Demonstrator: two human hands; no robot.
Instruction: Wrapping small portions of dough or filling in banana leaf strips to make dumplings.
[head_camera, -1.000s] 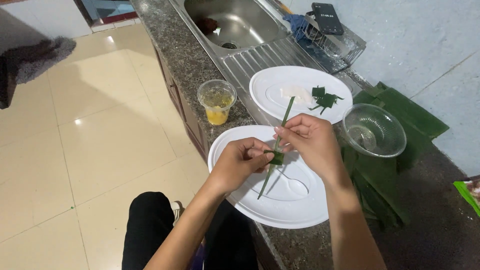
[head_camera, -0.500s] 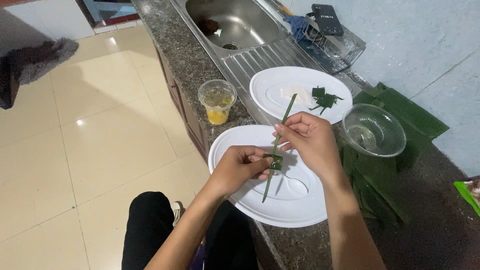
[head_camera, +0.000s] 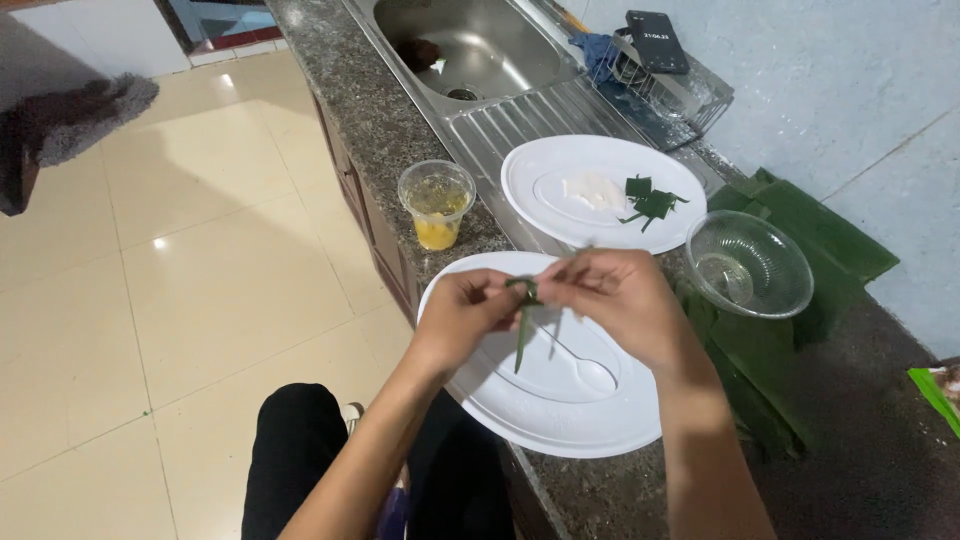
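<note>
Over the near white plate (head_camera: 560, 420), our left hand (head_camera: 465, 315) and right hand (head_camera: 620, 300) both pinch a green leaf strip (head_camera: 524, 320), so trimmings land there.

Granite counter (head_camera: 400, 130), cream tiled floor (head_camera: 200, 260), blue wall (head_camera: 830, 90).

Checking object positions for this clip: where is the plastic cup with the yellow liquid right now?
In the head view the cup stands on the granite counter, left of the far white plate, beyond the left hand.
</note>
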